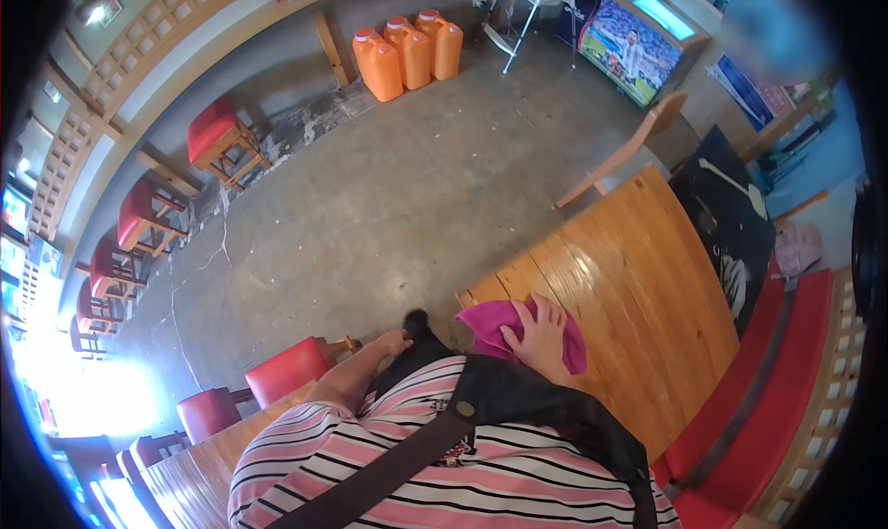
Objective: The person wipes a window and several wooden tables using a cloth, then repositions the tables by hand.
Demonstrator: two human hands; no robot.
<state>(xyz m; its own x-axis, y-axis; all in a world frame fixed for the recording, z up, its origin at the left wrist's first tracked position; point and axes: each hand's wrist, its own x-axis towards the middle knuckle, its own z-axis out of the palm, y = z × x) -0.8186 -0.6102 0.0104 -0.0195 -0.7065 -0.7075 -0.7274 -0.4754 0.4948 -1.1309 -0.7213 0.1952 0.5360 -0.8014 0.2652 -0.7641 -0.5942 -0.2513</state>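
Note:
My right hand (539,338) rests on a magenta cloth (575,346) on the wooden table (638,289), near the table's left edge. Its fingers and thumb press the cloth against the tabletop, and part of the cloth sticks out left of the thumb. My left hand (395,342) is lower, off the table, beside dark clothing (407,358) over my leg. Its fingers are small and partly hidden, so I cannot make out how they are bent. A black shoe (416,322) shows just past it.
A wooden chair (638,145) stands at the table's far end. Along the right runs a red bench (768,381). Red-seated chairs (289,372) are behind my left arm; red stools (222,141) line the left wall. Orange jugs (377,65) sit by the far wall.

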